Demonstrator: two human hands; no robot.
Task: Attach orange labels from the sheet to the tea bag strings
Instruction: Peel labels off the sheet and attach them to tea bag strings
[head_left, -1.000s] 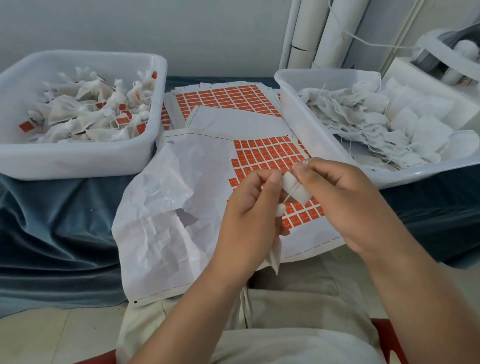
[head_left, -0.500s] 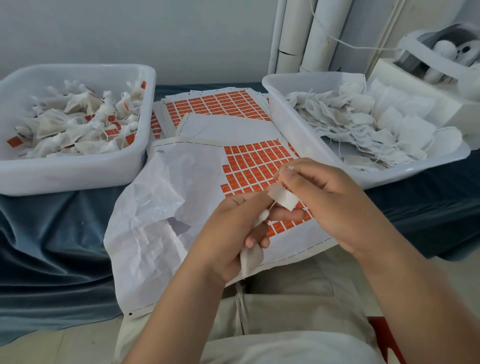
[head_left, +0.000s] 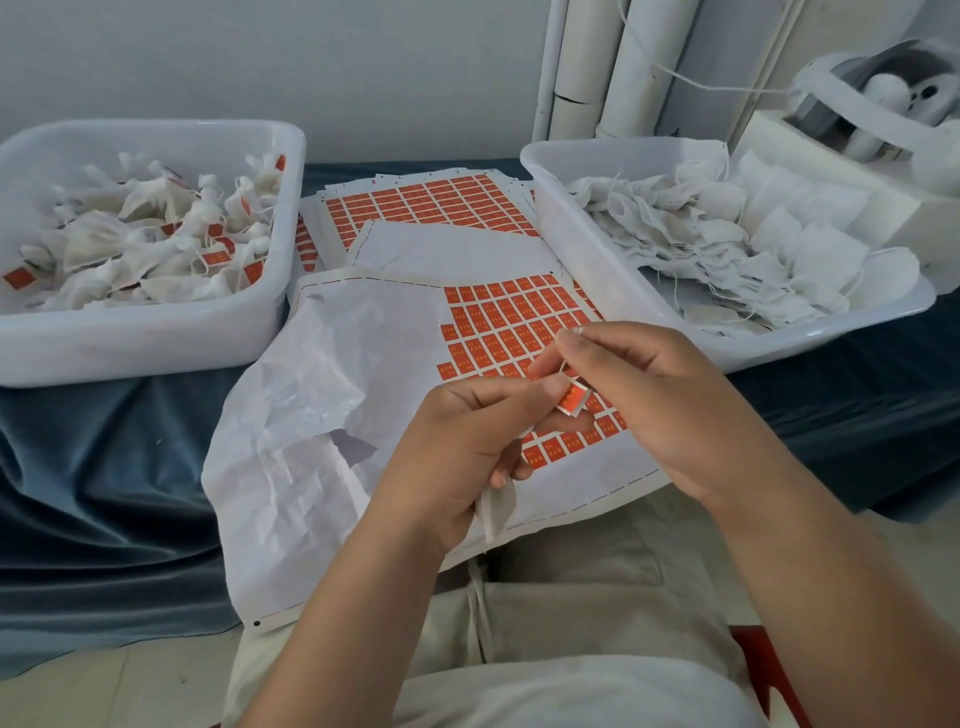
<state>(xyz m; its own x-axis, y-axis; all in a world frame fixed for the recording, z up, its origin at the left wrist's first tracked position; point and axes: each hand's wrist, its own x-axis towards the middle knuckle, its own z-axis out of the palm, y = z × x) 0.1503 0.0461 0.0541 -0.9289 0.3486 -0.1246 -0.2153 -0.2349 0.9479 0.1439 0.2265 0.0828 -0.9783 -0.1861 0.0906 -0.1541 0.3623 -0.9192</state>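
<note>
- Noted orange label (head_left: 571, 402), off the label sheet (head_left: 498, 322), pinched between thumb tip and forefinger tip of left hand (head_left: 467, 447), raised over the sheet's unpeeled orange rows.
- Observed tea bag (head_left: 496, 512) hanging below that same hand, caught under the curled lower fingers; so grasping both bag and label.
- Recorded right hand (head_left: 660, 405) with thumb and forefinger closed on the string (head_left: 562, 364), other fingers curled loosely underneath; nothing else seen in that grip.
- Traced string from the label upward to the right fingertips: short, apparently taut, long axis near upright in this view, label at its lower end, just below and slightly left of the right pinch.
- Judged left hand nearer the label and right hand nearer the string's free end; next move appears to depend on the string lying across the label's sticky face before pressing it shut.
- Unable to tell whether the label is already folded over the string; too small and partly hidden by the thumb.
- Logged both forearms rising from the lap and meeting over the near right part of the sheet, palms turned towards each other.
- Noted left bin (head_left: 156, 353) holding tagged bags, right bin (head_left: 571, 249) holding untagged ones.
</note>
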